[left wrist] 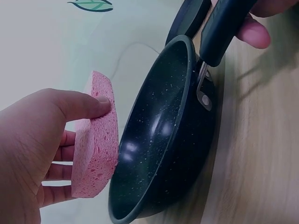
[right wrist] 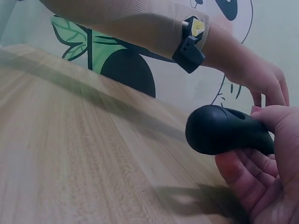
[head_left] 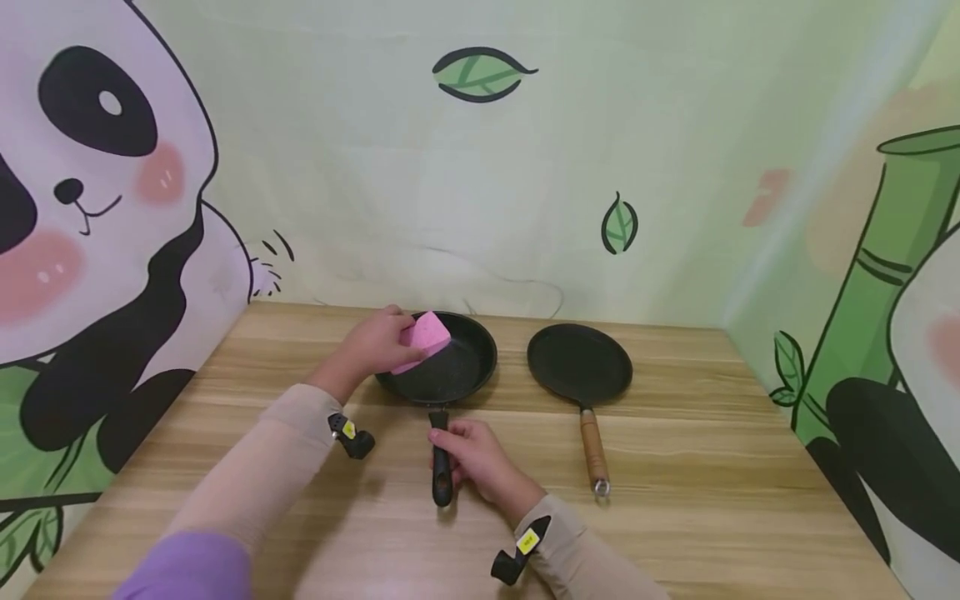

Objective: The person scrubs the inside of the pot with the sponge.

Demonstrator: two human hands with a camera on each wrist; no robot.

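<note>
A pink sponge [head_left: 430, 332] is pinched between the thumb and fingers of my left hand [head_left: 380, 342], held at the left side of a black frying pan [head_left: 457, 367]. In the left wrist view the sponge [left wrist: 99, 144] stands on edge beside the rim of the speckled pan [left wrist: 154, 126]. My right hand [head_left: 483, 458] grips the pan's black handle [head_left: 441, 467], thumb on top. Up close in the right wrist view, the fingers curl under that handle [right wrist: 224, 130].
Right of the frying pan lies a flat black pan [head_left: 580, 362] with a wooden handle [head_left: 592, 446]. Both pans are on a wood-grain table [head_left: 712, 467]. Behind stands a wall covering [head_left: 360, 167] printed with pandas, leaves and bamboo.
</note>
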